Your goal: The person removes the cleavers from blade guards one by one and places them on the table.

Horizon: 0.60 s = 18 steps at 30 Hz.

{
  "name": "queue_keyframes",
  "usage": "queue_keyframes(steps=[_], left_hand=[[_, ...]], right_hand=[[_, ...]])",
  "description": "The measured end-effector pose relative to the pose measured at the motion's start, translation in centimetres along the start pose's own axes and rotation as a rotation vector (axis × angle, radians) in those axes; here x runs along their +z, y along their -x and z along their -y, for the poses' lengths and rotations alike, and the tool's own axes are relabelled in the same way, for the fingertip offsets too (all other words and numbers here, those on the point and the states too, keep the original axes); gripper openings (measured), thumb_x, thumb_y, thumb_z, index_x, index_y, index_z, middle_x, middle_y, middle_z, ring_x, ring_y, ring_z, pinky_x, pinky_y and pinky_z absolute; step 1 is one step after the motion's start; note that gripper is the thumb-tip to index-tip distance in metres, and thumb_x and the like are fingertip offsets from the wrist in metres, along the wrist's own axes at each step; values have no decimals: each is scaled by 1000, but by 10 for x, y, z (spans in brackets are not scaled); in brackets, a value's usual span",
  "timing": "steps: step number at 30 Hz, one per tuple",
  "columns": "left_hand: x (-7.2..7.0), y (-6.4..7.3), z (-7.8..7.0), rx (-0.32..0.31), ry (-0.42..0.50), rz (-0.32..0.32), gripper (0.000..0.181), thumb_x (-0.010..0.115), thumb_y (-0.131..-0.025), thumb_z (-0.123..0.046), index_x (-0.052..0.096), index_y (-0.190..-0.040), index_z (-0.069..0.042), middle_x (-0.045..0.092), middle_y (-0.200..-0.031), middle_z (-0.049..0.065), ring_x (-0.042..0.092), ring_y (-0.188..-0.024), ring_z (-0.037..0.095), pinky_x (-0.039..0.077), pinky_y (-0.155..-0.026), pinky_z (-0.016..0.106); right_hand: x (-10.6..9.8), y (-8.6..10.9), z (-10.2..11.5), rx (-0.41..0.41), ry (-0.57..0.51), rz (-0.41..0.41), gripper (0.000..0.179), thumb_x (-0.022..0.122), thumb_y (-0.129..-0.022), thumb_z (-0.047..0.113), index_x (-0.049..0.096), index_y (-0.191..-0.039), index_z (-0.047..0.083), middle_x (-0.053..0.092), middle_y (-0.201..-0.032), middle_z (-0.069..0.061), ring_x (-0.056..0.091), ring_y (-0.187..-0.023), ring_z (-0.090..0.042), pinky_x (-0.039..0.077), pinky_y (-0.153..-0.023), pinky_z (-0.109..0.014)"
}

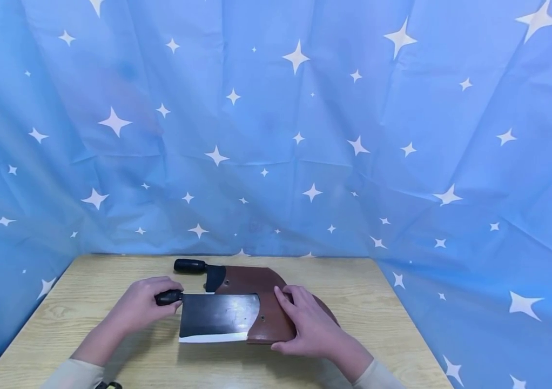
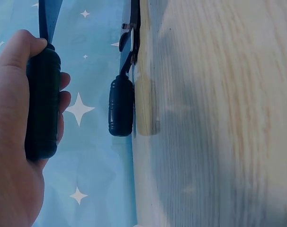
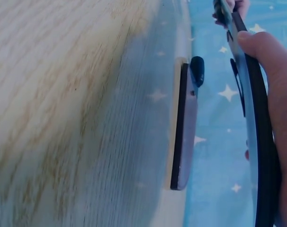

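My left hand (image 1: 140, 305) grips the ridged black handle (image 2: 43, 104) of a cleaver (image 1: 220, 316). Its wide dark blade has a bright lower edge and points to the right, the far part hidden inside a brown leather sheath (image 1: 268, 324). With thumb and fingers, my right hand (image 1: 312, 327) holds that sheath at its right end. Cleaver and sheath are raised off the table, as both wrist views show. Just behind lies a second cleaver in a brown sheath (image 1: 249, 278), its black handle (image 1: 189, 266) pointing left.
The pale wood-grain table (image 1: 378, 335) ends at a back edge close behind the second cleaver. A blue curtain (image 1: 256, 124) with white stars hangs behind and at both sides. A small dark object (image 1: 109, 385) is cut off at the bottom edge of the head view.
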<state>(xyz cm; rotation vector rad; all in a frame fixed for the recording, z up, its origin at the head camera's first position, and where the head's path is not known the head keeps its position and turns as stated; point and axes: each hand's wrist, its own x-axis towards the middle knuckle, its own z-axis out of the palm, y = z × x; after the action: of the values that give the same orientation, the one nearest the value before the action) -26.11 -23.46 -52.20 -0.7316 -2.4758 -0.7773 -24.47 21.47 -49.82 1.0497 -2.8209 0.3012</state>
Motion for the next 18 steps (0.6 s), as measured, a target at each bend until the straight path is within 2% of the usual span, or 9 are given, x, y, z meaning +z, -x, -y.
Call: queue_keyframes(steps=[10, 18], left_hand=[[-5, 3, 1, -62, 4, 34, 30, 93, -83, -20, 83, -110, -29, 75, -103, -18, 67, -88, 4, 59, -73, 32], [-8, 6, 2, -67, 10, 19, 31, 95, -82, -20, 84, -109, -30, 74, -101, -20, 67, -87, 3, 59, -73, 33]], right_hand=[[0, 3, -7, -25, 51, -9, 124, 82, -84, 76, 27, -177, 16, 42, -164, -10, 41, -150, -27, 45, -120, -50], [0, 7, -11, -6, 33, -6, 123, 86, -83, 69, 28, -176, 15, 42, -166, -13, 39, -152, -29, 44, -120, -53]])
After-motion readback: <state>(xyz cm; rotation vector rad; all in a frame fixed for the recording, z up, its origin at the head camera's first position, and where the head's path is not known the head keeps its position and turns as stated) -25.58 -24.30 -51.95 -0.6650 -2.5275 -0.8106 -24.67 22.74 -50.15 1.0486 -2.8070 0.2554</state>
